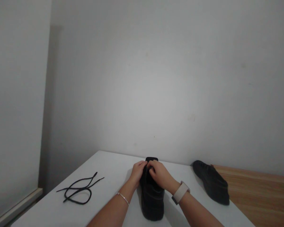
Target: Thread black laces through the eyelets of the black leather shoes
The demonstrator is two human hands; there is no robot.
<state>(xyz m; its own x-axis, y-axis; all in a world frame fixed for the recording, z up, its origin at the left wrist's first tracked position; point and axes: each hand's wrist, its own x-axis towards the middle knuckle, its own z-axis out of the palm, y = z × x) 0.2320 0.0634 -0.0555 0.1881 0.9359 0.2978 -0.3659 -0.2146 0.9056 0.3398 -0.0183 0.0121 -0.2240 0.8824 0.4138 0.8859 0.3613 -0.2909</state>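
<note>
A black shoe (152, 201) stands on the white table (113, 170) in front of me, its heel towards me and its tongue (152, 159) raised at the far end. My left hand (138, 170) is closed on the left edge of the shoe's upper, near the tongue. My right hand (159, 172) reaches over the opening from the right, its fingers bent and closed at the upper by the tongue. The fingertips of both hands nearly meet there. Whether a lace is between them is too small to make out. A loose black shoelace (79, 189) lies looped on the table to the left.
A second black shoe (211, 182) rests near the table's right edge. Beyond that edge is a wood-grain surface (257, 192). A grey-white wall (151, 78) rises behind the table, and a white panel (16, 94) stands at the left.
</note>
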